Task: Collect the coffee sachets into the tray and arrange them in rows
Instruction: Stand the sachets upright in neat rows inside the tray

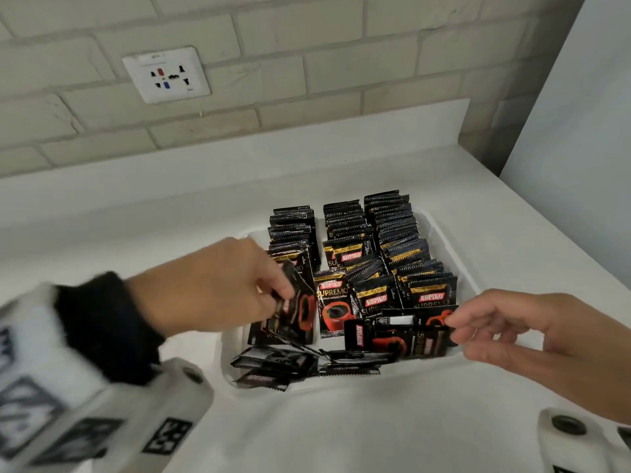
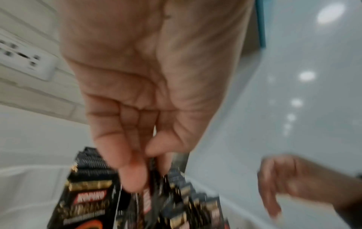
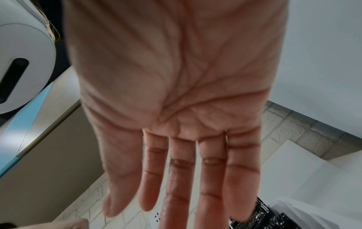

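Note:
A white tray point(image 1: 227, 353) on the counter holds black Kopiko coffee sachets point(image 1: 392, 223) standing in three rows. More sachets point(image 1: 396, 339) lie flat and loose at the tray's near end. My left hand point(image 1: 285, 295) is over the near end of the left row and pinches one tilted sachet point(image 1: 302, 314) between thumb and fingertips. In the blurred left wrist view, that hand point(image 2: 149, 175) pinches the sachet's top edge. My right hand point(image 1: 450, 327) hovers at the tray's near right corner, beside the flat sachets. Its fingers point(image 3: 182, 178) are straight and hold nothing.
The tray sits on a white counter point(image 1: 341, 431) against a pale brick wall with a socket plate point(image 1: 166, 75). A grey wall panel point(image 1: 573, 131) closes the right side. A few loose sachets point(image 1: 273, 368) overhang the tray's front left corner.

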